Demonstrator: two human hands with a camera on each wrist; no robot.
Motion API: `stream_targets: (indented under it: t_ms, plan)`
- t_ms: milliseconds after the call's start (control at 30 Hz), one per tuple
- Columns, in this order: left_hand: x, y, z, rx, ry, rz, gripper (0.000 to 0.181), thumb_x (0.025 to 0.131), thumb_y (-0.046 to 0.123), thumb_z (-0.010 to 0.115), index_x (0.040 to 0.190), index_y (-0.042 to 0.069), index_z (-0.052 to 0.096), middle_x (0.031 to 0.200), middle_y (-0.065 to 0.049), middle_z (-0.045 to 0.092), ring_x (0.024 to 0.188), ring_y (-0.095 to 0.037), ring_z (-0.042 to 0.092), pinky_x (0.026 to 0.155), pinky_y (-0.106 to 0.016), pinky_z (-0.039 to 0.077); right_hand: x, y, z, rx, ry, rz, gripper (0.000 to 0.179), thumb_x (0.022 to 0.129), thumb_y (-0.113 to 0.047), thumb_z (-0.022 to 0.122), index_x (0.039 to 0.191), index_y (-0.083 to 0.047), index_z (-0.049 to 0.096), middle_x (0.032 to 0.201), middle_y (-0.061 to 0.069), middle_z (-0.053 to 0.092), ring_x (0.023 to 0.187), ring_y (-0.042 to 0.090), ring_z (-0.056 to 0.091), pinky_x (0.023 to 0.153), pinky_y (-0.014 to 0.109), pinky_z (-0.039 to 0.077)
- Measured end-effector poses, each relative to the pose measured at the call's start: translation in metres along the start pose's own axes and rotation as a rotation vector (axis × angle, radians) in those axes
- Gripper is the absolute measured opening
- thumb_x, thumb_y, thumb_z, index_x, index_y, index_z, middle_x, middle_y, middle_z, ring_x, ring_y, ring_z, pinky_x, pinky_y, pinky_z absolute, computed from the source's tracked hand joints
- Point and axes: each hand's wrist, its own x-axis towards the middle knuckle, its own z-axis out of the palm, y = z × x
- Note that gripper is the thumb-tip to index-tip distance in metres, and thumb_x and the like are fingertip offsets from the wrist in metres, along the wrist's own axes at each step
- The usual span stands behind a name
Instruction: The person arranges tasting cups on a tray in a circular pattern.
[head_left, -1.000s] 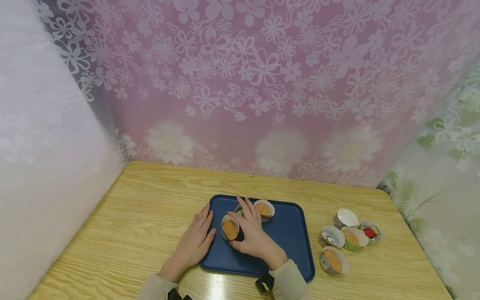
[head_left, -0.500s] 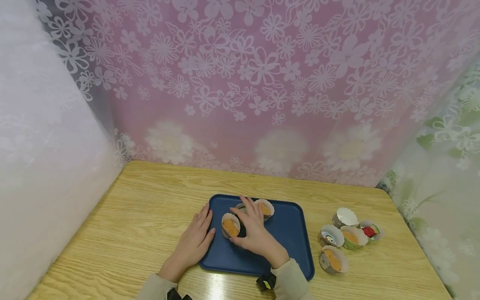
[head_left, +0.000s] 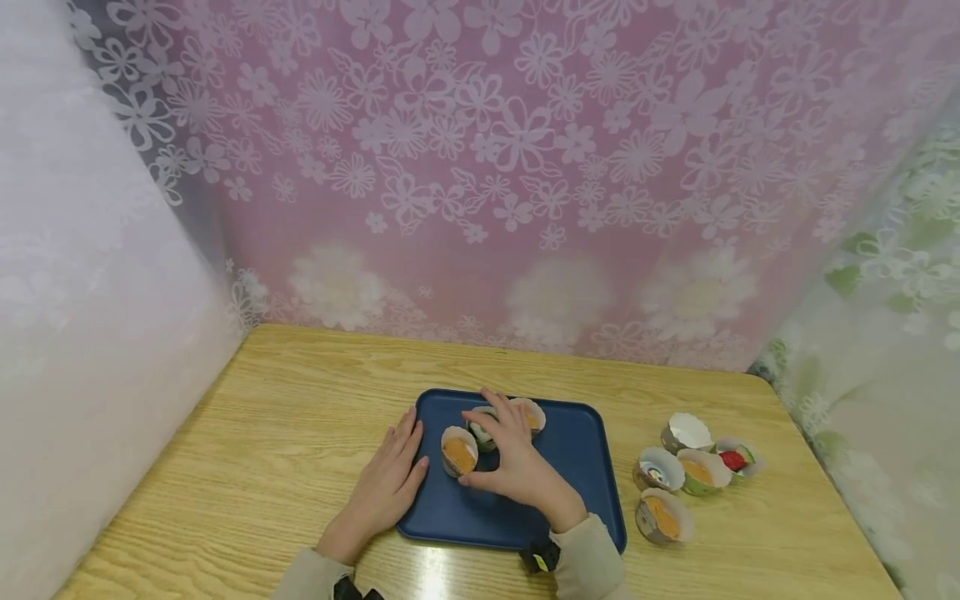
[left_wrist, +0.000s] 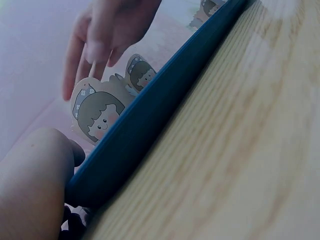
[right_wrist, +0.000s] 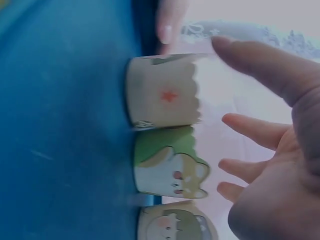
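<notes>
A dark blue tray lies on the table. My left hand rests on its left rim, fingers stretched out. Three paper baking cups stand in a row on the tray. The nearest cup holds something orange, perhaps cake; a green cup follows, then another orange-filled cup. Over them hovers my right hand, thumb and fingers spread. In the right wrist view, the right hand stands apart from the near cup and the green cup, holding nothing.
To the tray's right, several more paper cups stand grouped on the wooden table: a white-lined cup, a cup with red and green filling, and an orange-filled cup. A floral curtain hangs behind the table.
My right hand has let go of the near cup and drawn slightly right, its fingers spreading. More of the green cup shows now. The left hand has stayed on the rim.
</notes>
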Motion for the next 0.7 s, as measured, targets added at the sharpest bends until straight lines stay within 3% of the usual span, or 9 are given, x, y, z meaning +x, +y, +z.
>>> stream_targets:
  t_ms: [267,533,700]
  plan:
    - [0.001,0.002,0.0,-0.005,0.002,0.005,0.055,0.105,0.021,0.049,0.148,-0.011,0.036,0.161,-0.023,0.02,0.148,-0.036,0.021,0.119,-0.053,0.021,-0.005,-0.004,-0.018,0.139,0.007,-0.023,0.084,0.08,-0.026,0.086,0.152,-0.017,0.042,0.164,0.012,0.013,0.15,0.038,0.01,0.112,0.073,0.004]
    - [0.001,0.002,0.0,-0.01,-0.005,-0.005,0.056,0.105,0.022,0.048,0.149,-0.01,0.034,0.162,-0.022,0.019,0.149,-0.034,0.02,0.119,-0.052,0.02,-0.015,-0.005,-0.047,0.168,0.053,-0.03,0.093,0.083,-0.028,0.083,0.158,-0.022,0.028,0.165,0.006,0.013,0.15,0.038,0.007,0.112,0.072,0.003]
    - [0.001,0.002,0.0,-0.009,-0.012,-0.013,0.056,0.106,0.023,0.047,0.149,-0.009,0.033,0.162,-0.021,0.018,0.149,-0.033,0.019,0.119,-0.051,0.019,-0.025,-0.001,-0.068,0.171,0.09,-0.014,0.093,0.084,-0.025,0.082,0.158,-0.022,0.027,0.165,0.005,0.015,0.151,0.036,0.008,0.113,0.071,0.004]
